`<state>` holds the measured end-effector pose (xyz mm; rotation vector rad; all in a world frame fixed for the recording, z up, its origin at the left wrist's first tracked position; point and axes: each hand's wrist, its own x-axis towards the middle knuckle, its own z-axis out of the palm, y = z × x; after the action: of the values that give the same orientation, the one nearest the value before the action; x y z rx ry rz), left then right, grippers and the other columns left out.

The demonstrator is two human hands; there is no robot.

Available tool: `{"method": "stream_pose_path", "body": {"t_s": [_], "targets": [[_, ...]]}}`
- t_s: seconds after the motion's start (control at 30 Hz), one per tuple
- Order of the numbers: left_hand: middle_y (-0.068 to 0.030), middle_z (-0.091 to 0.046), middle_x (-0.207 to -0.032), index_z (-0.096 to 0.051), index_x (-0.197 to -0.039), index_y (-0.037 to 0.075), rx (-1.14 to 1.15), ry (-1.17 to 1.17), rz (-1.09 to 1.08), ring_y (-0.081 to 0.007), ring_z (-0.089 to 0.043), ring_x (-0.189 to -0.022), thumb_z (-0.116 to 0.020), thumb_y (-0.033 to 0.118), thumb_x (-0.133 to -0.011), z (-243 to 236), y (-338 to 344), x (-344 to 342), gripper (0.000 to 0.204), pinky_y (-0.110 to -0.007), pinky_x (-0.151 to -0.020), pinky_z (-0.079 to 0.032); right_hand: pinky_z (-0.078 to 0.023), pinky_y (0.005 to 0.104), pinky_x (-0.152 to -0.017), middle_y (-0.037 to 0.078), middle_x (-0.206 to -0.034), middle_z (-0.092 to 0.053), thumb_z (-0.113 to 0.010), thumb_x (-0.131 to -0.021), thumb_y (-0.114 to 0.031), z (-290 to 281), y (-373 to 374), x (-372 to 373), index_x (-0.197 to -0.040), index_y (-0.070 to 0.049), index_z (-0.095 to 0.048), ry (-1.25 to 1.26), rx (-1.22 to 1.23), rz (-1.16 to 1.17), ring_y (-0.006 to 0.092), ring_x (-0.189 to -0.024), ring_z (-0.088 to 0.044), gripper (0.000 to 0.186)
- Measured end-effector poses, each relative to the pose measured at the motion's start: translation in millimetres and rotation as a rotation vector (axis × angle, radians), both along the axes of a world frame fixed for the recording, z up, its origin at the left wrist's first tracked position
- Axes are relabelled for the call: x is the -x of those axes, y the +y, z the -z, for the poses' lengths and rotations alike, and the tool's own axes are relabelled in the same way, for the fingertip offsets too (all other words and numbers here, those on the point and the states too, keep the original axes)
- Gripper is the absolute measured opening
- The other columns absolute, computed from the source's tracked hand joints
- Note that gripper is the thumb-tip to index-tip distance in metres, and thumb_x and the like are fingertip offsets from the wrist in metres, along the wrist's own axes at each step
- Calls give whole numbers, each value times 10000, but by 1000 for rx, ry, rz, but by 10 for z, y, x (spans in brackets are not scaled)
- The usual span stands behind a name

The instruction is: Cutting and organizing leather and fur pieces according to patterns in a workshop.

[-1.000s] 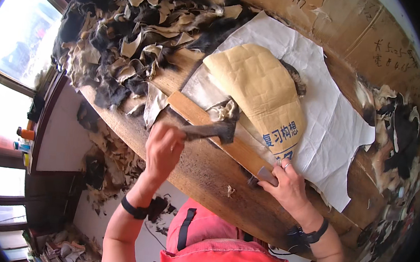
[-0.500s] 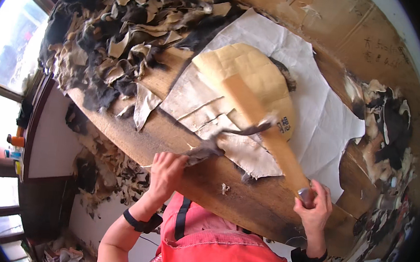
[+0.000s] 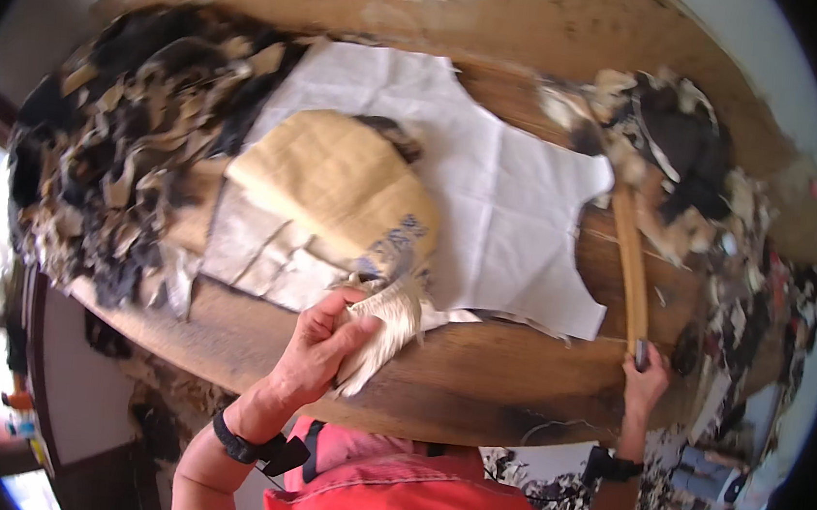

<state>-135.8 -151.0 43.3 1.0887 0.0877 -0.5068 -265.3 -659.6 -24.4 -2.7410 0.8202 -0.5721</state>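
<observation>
My left hand (image 3: 318,349) is closed on a fur pelt strip (image 3: 384,335), its pale, wrinkled skin side up, just above the near edge of the wooden table. At the right, my right hand (image 3: 648,376) wraps around the lower end of a long flat wooden stick (image 3: 627,264), where a bit of metal shows. The stick lies close to the table, beside the white sheet. A rounded yellow quilted piece (image 3: 324,170) with dark blue marks rests on pale pelt pieces (image 3: 258,252) at the left. Beneath them spreads a large white cut sheet (image 3: 519,216) with curved edges.
A big heap of dark and cream fur scraps (image 3: 149,106) covers the table's left end. More fur pieces (image 3: 680,152) are piled at the right. The wooden table (image 3: 475,377) curves along its near edge. Scraps (image 3: 552,506) also lie below it.
My right hand has moved the wooden stick off the yellow piece to the right. The strip in my left hand now shows its pale side. The whole view has turned.
</observation>
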Motion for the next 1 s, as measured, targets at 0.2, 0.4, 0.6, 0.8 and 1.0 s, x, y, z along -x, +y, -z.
{"method": "stream_pose_path", "body": {"t_s": [0.2,0.4,0.6,0.8,1.0], "targets": [[-41,-606,-628,-661,-1082,-6,-506,-330,478,-36,-493,-602,-657,178,-962,7,-819,-85,220,-256,-536,-423,-526,394,-804,159,-990,-654,-836,-731,-154,37,6,-20,-1166,-17,-684,-31,-178,-15,303,-909,-661,482],[-270,-640,-726,-594,-992,49,-1101,-772,460,-469,-639,-714,-604,167,-886,678,-1205,16,159,-535,-617,-499,-526,404,-774,157,-969,-640,-832,-739,-156,140,-320,-87,-1146,-31,-692,-91,-181,-7,328,-864,-647,448],[-172,-629,-636,-571,-955,114,-1149,-1016,368,-390,-642,-586,-623,148,-875,702,-1267,94,102,-505,-528,-501,-520,427,-729,162,-987,-615,-802,-797,-221,-41,6,-387,-1068,-71,-698,-89,-73,-88,336,-849,-642,326],[-173,-662,-755,-603,-1141,16,-833,-707,396,-264,-691,-713,-689,127,-843,637,-1050,65,330,-390,-650,-526,-522,461,-690,137,-914,-576,-746,-841,-196,163,486,-657,-1149,-139,-664,-66,-88,-340,356,-841,-624,324],[-33,-689,-926,-639,-1148,-19,-680,-202,439,-70,-602,-803,-668,68,-895,787,-833,15,270,-245,-693,-497,-504,466,-781,134,-969,-594,-708,-786,-59,91,577,-858,-1096,-78,-668,-75,-76,-489,357,-921,-596,314]]}}
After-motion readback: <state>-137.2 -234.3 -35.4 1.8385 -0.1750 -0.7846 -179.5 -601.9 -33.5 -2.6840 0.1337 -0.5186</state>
